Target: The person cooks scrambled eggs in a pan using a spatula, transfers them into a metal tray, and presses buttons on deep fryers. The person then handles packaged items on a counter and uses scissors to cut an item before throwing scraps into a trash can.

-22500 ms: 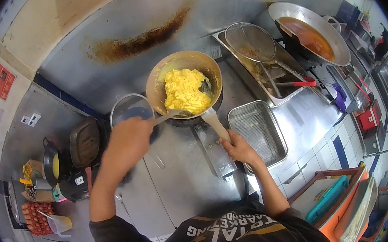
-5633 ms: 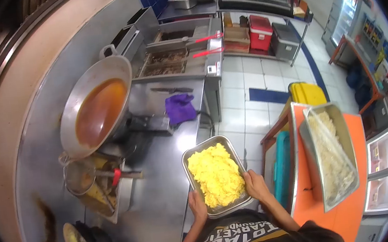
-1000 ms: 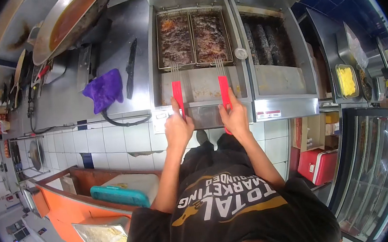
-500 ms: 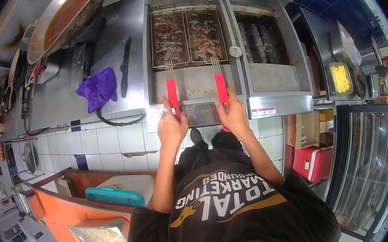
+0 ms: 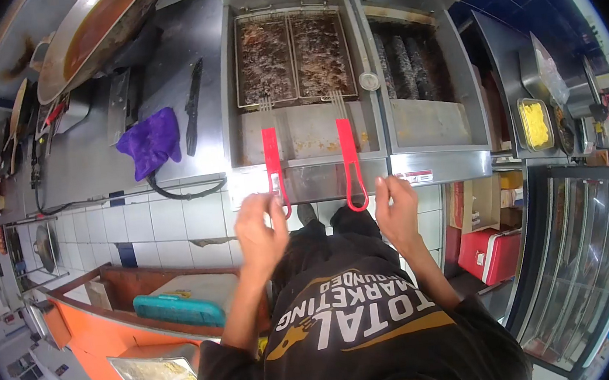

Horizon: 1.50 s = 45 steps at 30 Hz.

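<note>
Two wire fry baskets (image 5: 265, 60) (image 5: 320, 53) sit side by side in dark, bubbling oil in the left fryer well. Each has a red handle reaching over the front edge, the left handle (image 5: 271, 149) and the right handle (image 5: 348, 144). My left hand (image 5: 259, 232) is loosely curled just below the left handle's end, holding nothing I can see. To the right of the other handle, my right hand (image 5: 398, 210) is also curled, its thumb and fingers close together and nothing in them. What cooks in the baskets is hidden by the bubbling.
A second fryer well (image 5: 413, 60) adjoins on the right, a round dial (image 5: 368, 81) between them. On the left steel counter lie a purple cloth (image 5: 149, 143), a black-handled knife (image 5: 194, 109) and a large pan (image 5: 92, 38). A yellow-filled container (image 5: 535, 124) stands right. Behind are a teal-lidded box (image 5: 180, 309) and orange counter (image 5: 104, 333).
Both hands have let go of the red basket handles and drawn back toward my body, the right one also outward. The baskets have stayed in the oil.
</note>
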### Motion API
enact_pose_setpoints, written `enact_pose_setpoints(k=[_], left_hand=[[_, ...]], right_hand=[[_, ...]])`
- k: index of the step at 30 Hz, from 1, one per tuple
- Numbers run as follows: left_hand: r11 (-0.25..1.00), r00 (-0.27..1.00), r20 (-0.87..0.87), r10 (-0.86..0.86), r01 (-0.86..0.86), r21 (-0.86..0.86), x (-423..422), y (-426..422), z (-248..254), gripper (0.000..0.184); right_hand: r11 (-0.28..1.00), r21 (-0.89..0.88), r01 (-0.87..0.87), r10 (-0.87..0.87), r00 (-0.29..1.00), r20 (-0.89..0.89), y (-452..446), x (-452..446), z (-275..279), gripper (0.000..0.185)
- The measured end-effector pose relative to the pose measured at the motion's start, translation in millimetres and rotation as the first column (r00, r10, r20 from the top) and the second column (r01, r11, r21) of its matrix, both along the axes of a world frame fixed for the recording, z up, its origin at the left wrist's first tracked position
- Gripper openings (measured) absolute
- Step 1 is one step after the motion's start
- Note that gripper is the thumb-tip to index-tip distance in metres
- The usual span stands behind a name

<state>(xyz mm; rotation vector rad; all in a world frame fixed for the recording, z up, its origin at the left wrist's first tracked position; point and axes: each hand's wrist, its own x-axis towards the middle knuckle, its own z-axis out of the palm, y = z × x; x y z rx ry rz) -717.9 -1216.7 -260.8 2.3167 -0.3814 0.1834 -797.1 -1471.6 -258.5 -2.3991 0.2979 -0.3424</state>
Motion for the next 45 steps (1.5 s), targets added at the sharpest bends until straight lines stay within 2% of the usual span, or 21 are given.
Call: enact_pose_setpoints(k=[1,2,3,4,5,6,8,9,11,13,16,21,23,24,25,27,28,30,34,39,45], left_hand=[[0.993,0.994,-0.008,-0.11,0.109,-0.053,-11,-5,6,0.021],[0.971,0.977,-0.011,-0.214,0.212,-0.108,-20,-12,12,0.012],[0.945,0.962,0.064,-0.267,0.274,-0.179,-26,-24,19,0.015],[0.91,0.941,0.141,-0.308,0.335,-0.244,-32,-39,25,0.02],[0.871,0.899,0.246,-0.363,0.421,-0.251,-36,-51,25,0.026],[0.827,0.842,0.349,-0.412,0.506,-0.247,-40,-62,25,0.032],[0.682,0.845,0.239,-0.478,0.528,-0.506,-52,-81,32,0.048],[0.693,0.855,0.234,-0.463,0.514,-0.505,-53,-88,30,0.048],[0.666,0.718,0.443,-0.538,0.684,-0.299,-52,-95,28,0.066],[0.675,0.71,0.406,-0.575,0.693,-0.256,-45,-85,30,0.069],[0.676,0.696,0.343,-0.631,0.71,-0.196,-42,-68,20,0.074],[0.759,0.759,0.282,-0.587,0.637,-0.134,-41,-38,-12,0.069],[0.904,0.872,0.388,-0.3,0.39,-0.177,-31,-17,-30,0.063],[0.948,0.93,0.341,-0.137,0.223,-0.226,-24,-3,-30,0.057],[0.977,0.947,0.321,0.024,0.045,-0.207,-19,16,-46,0.054],[0.957,0.957,0.214,0.198,-0.14,-0.255,-6,52,-77,0.048],[0.957,0.957,0.215,0.195,-0.137,-0.255,-2,59,-83,0.048],[0.982,0.976,0.111,0.186,-0.188,0.007,6,69,-94,0.052],[0.987,0.987,0.016,0.16,-0.16,0.014,13,75,-112,0.051],[0.989,0.989,0.039,0.144,-0.145,0.041,21,78,-114,0.033],[0.99,0.993,0.006,0.122,-0.122,0.069,27,79,-113,0.027]], right_hand=[[0.985,0.172,-0.003,0.01,0.999,-0.042,6,-4,9,0.025],[0.984,0.18,-0.018,0.027,0.999,-0.047,16,-6,16,0.025],[0.885,0.466,0.008,0.022,0.998,-0.058,27,-6,22,0.024],[0.704,0.709,0.039,0.025,0.997,-0.079,37,-5,24,0.024],[0.558,0.83,-0.008,0.071,0.997,-0.039,43,-3,17,0.028],[0.551,0.834,-0.016,0.097,0.994,-0.045,52,-1,11,0.028],[0.052,0.991,0.127,0.19,0.973,-0.135,67,4,-2,0.039],[-0.36,0.924,0.13,0.394,0.919,0.024,59,5,-27,0.053],[-0.422,0.896,0.142,0.469,0.879,0.082,69,9,-11,0.057],[-0.524,0.846,0.098,0.486,0.851,0.202,73,10,1,0.06],[-0.377,0.921,0.1,0.474,0.875,0.099,73,-2,4,0.061],[0.195,0.98,0.037,0.498,0.857,-0.132,80,-15,18,0.062],[0.281,0.96,-0.014,0.546,0.824,-0.148,83,-20,26,0.063],[0.275,0.961,-0.041,0.575,0.808,-0.13,85,-21,30,0.063],[0.183,0.978,-0.1,0.613,0.789,-0.034,89,-17,38,0.061],[0.171,0.985,-0.002,0.665,0.739,-0.114,83,-13,47,0.058],[0.165,0.982,0.091,0.717,0.672,-0.183,81,-12,48,0.054],[0.19,0.98,0.059,0.732,0.657,-0.181,79,-12,43,0.053],[0.238,0.971,0.011,0.75,0.633,-0.191,76,-14,40,0.05],[0.276,0.961,0.005,0.73,0.65,-0.213,76,-17,34,0.045],[0.292,0.956,0.001,0.709,0.671,-0.217,76,-17,31,0.041]])
